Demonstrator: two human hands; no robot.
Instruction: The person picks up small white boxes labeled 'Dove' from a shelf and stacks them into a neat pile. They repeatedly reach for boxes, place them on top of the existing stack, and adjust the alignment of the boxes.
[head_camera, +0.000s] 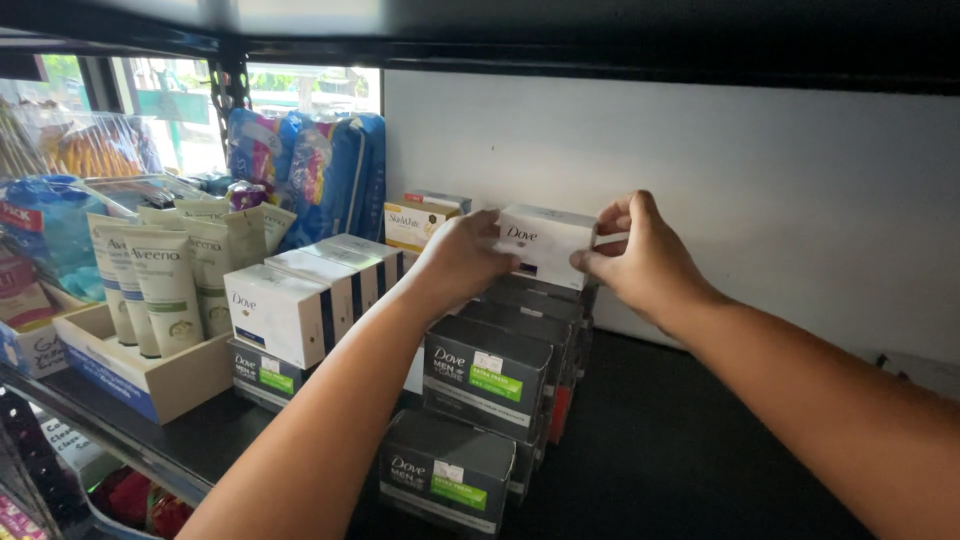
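Both hands, left hand and right hand, grip one white soap box at centre frame. Four white boxes line up left of centre on the black shelf before a white wall.

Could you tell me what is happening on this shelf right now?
A person holds a white soap box between the left hand and the right hand, above a row of dark grey soap boxes on the black shelf. To the left stands a row of white soap boxes, and beyond it a cardboard tray of lotion tubes. The white back wall is close behind.
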